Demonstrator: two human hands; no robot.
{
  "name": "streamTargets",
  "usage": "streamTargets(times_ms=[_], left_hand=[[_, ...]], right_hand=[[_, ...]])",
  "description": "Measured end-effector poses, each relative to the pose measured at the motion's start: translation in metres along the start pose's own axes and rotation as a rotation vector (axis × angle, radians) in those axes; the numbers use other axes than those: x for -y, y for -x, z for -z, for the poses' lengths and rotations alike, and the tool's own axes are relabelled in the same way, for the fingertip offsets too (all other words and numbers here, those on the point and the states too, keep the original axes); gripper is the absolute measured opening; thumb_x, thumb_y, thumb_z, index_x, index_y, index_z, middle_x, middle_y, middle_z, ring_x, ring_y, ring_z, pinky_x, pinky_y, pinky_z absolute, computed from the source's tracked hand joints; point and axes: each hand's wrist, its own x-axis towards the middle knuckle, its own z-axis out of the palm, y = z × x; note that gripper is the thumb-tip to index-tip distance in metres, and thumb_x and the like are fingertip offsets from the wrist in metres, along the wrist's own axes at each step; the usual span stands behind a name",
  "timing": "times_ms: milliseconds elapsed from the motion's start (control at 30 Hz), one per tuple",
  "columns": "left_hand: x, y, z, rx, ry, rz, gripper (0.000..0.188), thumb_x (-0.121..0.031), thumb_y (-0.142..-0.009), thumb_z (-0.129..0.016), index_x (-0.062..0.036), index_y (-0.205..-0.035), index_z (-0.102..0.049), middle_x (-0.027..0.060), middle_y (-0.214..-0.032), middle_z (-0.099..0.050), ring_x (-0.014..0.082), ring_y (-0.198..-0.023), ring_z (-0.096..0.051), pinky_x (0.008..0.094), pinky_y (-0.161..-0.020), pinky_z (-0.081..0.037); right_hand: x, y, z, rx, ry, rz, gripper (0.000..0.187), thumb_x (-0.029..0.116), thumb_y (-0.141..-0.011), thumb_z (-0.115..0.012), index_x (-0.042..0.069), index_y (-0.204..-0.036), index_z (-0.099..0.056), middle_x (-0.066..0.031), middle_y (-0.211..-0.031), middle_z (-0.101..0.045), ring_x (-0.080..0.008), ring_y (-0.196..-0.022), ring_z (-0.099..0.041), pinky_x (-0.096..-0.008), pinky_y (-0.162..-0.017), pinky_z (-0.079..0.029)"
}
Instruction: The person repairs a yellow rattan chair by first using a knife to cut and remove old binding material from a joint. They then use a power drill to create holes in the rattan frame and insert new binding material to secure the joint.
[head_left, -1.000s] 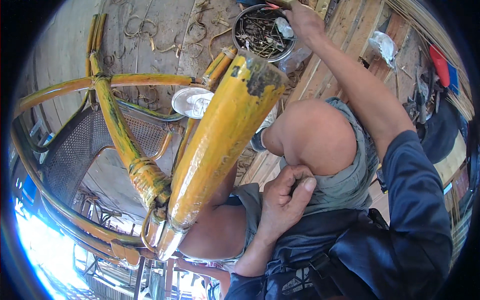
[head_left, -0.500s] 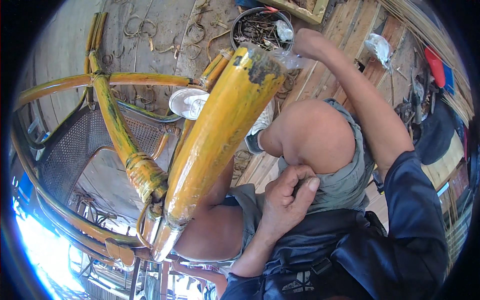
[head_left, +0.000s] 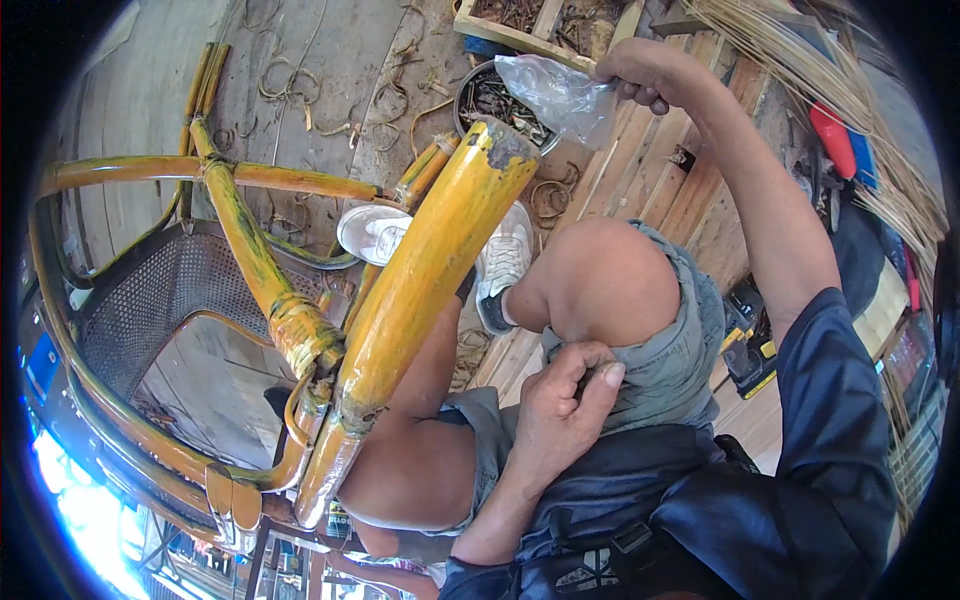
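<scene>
My right hand (head_left: 655, 75) reaches out to the far side, its fingers closed on a clear plastic bag (head_left: 560, 95). The bag hangs over a round basin (head_left: 464, 110) of dark scraps. Close to my body, above my lap, my left hand (head_left: 570, 400) is curled with the thumb against the fingers; whatever it may hold is hidden. A thick yellow bamboo-like pole (head_left: 425, 270) slants up between my legs, its far end rough and dark. It stands against a yellow chair frame (head_left: 245, 240) with bound joints and a woven mesh panel (head_left: 140, 290).
A wooden tray (head_left: 530, 40) of scraps lies beyond the basin. Curled strips (head_left: 285, 80) litter the plank floor. Long thin canes (head_left: 790, 50) and a red object (head_left: 833, 140) lie at the far right. A yellow-and-black power tool (head_left: 745, 345) sits beside my right thigh.
My right hand has lifted the plastic bag, which now spreads out into view above the basin. The pole's far end appears shifted slightly left; my left hand keeps its curl.
</scene>
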Motion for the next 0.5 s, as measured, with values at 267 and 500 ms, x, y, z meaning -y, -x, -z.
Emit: streamTargets(times_ms=[267, 500], left_hand=[[-0.001, 0.004, -0.001, 0.015, 0.001, -0.016, 0.016, -0.016, -0.087, -0.058, -0.0006, -0.091, -0.058, 0.0078, -0.074, -0.062, 0.0135, -0.067, -0.059, 0.0265, -0.063, -0.046], [-0.001, 0.006, -0.001, 0.036, -0.015, 0.015, 0.016, -0.016, -0.087, -0.058, -0.0007, -0.093, -0.058, 0.0089, -0.076, -0.063, 0.0143, -0.07, -0.061, 0.0269, -0.065, -0.046]], right_hand=[[0.004, 0.019, 0.019, 0.039, -0.069, -0.087, 0.027, 0.026, -0.081, -0.055, 0.014, -0.059, -0.045, 0.0061, -0.047, -0.032, -0.0059, -0.038, -0.022, -0.0254, -0.036, -0.017], [0.027, 0.007, 0.036, -0.092, 0.231, 0.316, 0.026, 0.026, -0.083, -0.054, 0.004, -0.07, -0.057, 0.0002, -0.053, -0.047, -0.0105, -0.037, -0.037, -0.0292, -0.035, -0.03]])
